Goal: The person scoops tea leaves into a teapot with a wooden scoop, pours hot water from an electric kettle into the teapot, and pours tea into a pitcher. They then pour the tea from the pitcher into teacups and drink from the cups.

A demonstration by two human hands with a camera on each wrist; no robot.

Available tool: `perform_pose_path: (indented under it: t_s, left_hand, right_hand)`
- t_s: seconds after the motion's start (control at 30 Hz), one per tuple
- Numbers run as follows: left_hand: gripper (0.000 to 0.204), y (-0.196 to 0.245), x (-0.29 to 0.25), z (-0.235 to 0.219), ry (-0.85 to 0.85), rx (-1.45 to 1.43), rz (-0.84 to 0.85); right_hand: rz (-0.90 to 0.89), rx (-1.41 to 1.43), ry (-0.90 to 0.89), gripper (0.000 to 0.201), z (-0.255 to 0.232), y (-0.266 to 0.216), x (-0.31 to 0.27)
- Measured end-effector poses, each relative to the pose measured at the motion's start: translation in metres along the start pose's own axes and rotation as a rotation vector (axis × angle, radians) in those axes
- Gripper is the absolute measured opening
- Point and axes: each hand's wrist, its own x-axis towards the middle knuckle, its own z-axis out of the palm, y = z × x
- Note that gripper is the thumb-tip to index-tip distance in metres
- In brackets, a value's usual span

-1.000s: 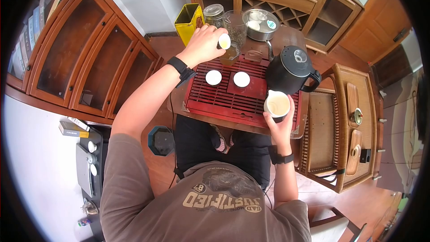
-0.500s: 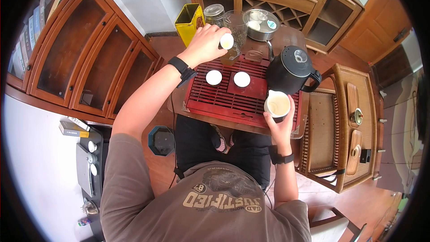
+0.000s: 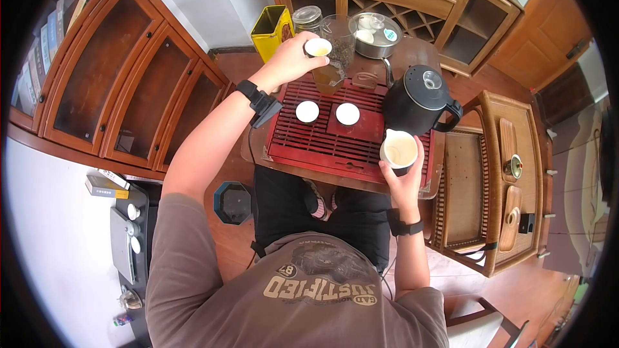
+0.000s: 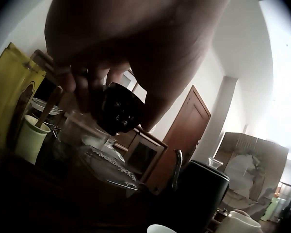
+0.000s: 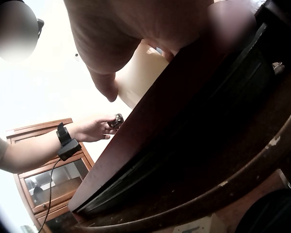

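Note:
My left hand (image 3: 289, 61) pinches a small tea cup (image 3: 318, 47), white inside with a little yellowish liquid. The left wrist view shows its dark, patterned outside (image 4: 120, 109). Just below and beyond it stands a glass vessel (image 3: 329, 79) with amber liquid. Around a white spouted pitcher (image 3: 399, 149) at the tray's front right corner, my right hand (image 3: 406, 183) curls its thumb and fingers. Two white cups (image 3: 307, 111) (image 3: 347, 114) sit on the red slatted tea tray (image 3: 303, 148) between the hands.
A black gooseneck kettle (image 3: 422, 100) stands right of the tray. Behind it are a lidded pot (image 3: 380, 45), a glass jar (image 3: 307, 17) and a yellow tin (image 3: 271, 29). A rattan cart (image 3: 464, 180) is at the right, a dark bin (image 3: 233, 203) on the floor at left.
My left hand has turned the tea cup from tipped to more level and drawn it slightly up and left, away from the glass vessel. The right hand and pitcher have stayed put.

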Motion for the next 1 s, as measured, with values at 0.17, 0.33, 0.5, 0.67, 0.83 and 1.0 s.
perform_pose_path:
  t_s: [0.17,0.33,0.5,0.67,0.83,1.0]
  left_hand:
    - [0.052,-0.015,-0.002,-0.004,0.047,-0.164,-0.033]
    - [0.054,-0.016,-0.011,-0.01,0.066,-0.237,-0.091]
    - [0.053,-0.007,-0.027,-0.012,0.055,-0.311,-0.119]
    - [0.053,-0.003,-0.036,-0.014,0.079,-0.357,-0.078]
    - [0.053,-0.01,-0.04,-0.008,0.184,-0.402,-0.005]
    - [0.052,-0.009,-0.05,-0.007,0.217,-0.462,-0.009]
  right_hand:
    - [0.0,0.006,0.003,0.098,0.0,-0.001,0.0]
    - [-0.002,-0.002,-0.006,0.097,-0.001,-0.003,0.0]
    - [0.0,-0.006,-0.019,0.097,-0.001,-0.006,0.001]
    - [0.018,-0.054,-0.044,0.098,-0.003,-0.02,0.001]
    - [0.033,-0.072,-0.072,0.108,-0.007,-0.026,0.001]
    - [0.032,-0.1,-0.16,0.114,-0.025,-0.026,0.0]
